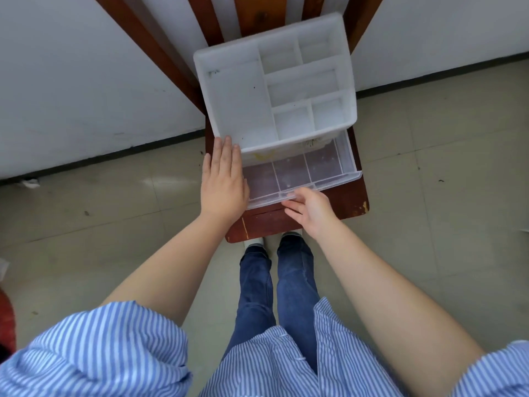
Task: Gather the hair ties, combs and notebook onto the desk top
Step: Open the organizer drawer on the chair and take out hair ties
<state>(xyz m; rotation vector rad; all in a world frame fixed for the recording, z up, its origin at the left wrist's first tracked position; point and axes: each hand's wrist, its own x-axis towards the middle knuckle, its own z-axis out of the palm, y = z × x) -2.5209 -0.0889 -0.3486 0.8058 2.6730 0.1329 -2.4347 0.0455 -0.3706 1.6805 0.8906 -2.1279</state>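
A white plastic desk organizer with several empty top compartments stands on a dark red wooden chair seat. Its clear drawer is pulled out toward me and its three sections look empty. My left hand lies flat, fingers together, against the organizer's left front corner. My right hand has its fingers curled on the drawer's front lip near the middle. No hair ties, combs or notebook are in view. Something yellowish shows faintly through the organizer's front wall.
The chair's wooden back slats rise against a white wall. Beige floor tiles surround the chair. My legs in blue jeans and my shoes stand just before the seat's front edge. A red object sits at the far left.
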